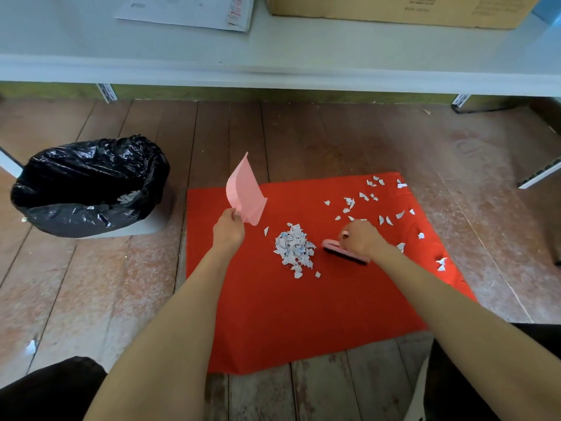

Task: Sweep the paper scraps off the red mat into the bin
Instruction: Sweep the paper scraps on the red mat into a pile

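Note:
A red mat lies on the wooden floor. A heap of white paper scraps sits near its middle, and loose scraps are strewn over its far right part. My left hand grips a pink dustpan, held tilted up above the mat's left edge. My right hand grips a pink hand brush with black bristles, set on the mat just right of the heap. The bin, lined with a black bag, stands left of the mat and holds some scraps.
A white table spans the back, with papers and a cardboard box on it. Its legs stand at left and right. One stray scrap lies on the floor at lower left.

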